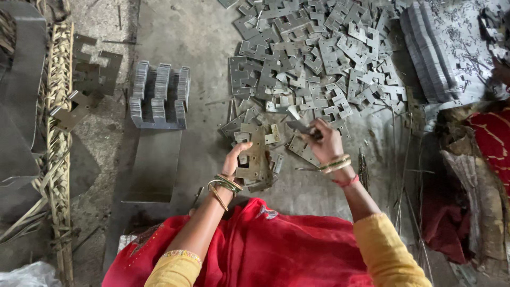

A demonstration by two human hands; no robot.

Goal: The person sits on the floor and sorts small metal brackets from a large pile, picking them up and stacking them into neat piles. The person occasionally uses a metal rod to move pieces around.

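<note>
My left hand holds a stack of flat grey metal hinge plates on edge against the floor, fingers wrapped round its left side. My right hand pinches one more metal plate just right of the stack, near the front edge of a large heap of loose notched metal plates spread over the floor ahead. Both wrists wear bangles. My red cloth covers my lap at the bottom.
A neat stacked row of plates stands to the left on a flat metal sheet. More stacked plates lie fanned at the upper right. A woven mat edge with a few plates runs down the left. Red cloth lies at the right.
</note>
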